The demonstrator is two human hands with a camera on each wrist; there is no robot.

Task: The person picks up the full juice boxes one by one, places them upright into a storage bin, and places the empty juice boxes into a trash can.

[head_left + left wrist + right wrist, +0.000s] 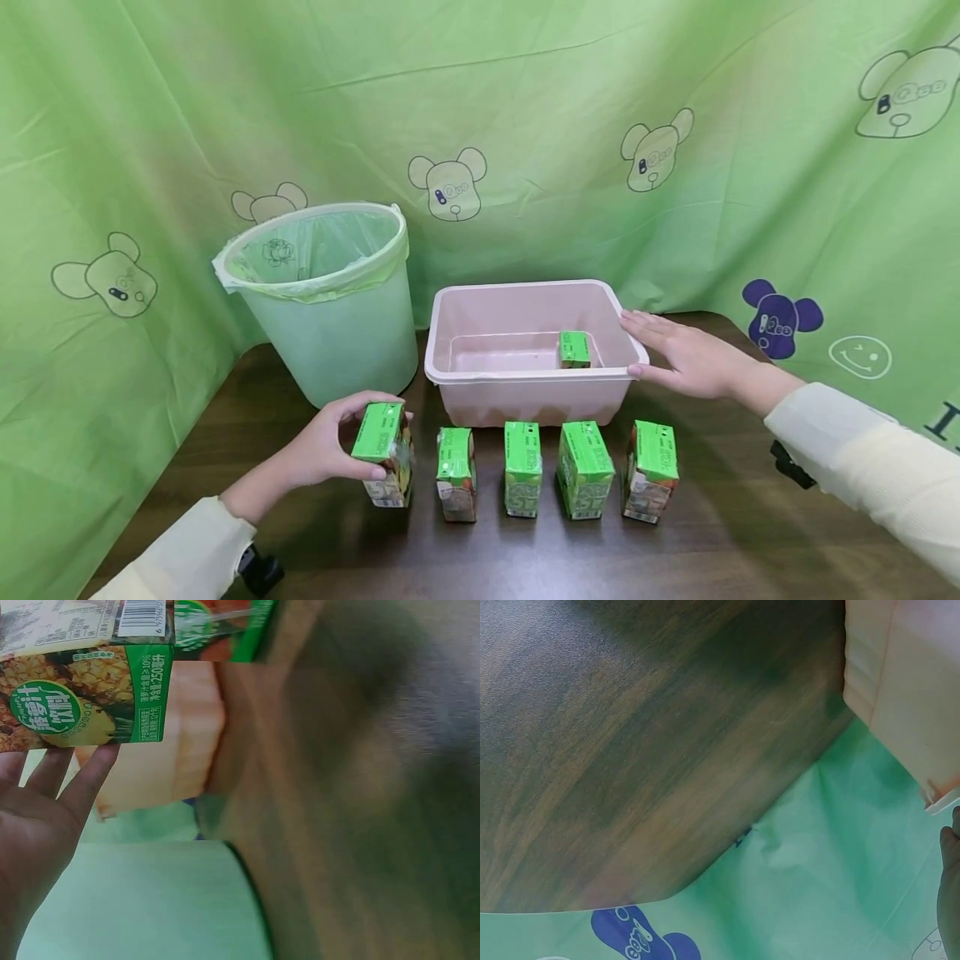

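Observation:
My left hand (330,446) grips a green-topped juice box (386,454) between thumb and fingers, left of the row. In the left wrist view this juice box (82,697) shows pineapple pictures. I cannot tell whether its base touches the table. My right hand (690,362) rests straight fingers and thumb on the right rim of a pale pink plastic bin (525,400). Inside the bin, toward the right, sits one juice box (574,350). Several more stand upright before it: a juice box (455,475), another juice box (522,471), a third juice box (585,471) and a rightmost juice box (651,472).
A green trash can (345,342) with a liner stands at the back left, beside the bin. Under everything is a dark wood-grain table (540,558). A green curtain (540,100) printed with bear heads hangs behind and on both sides.

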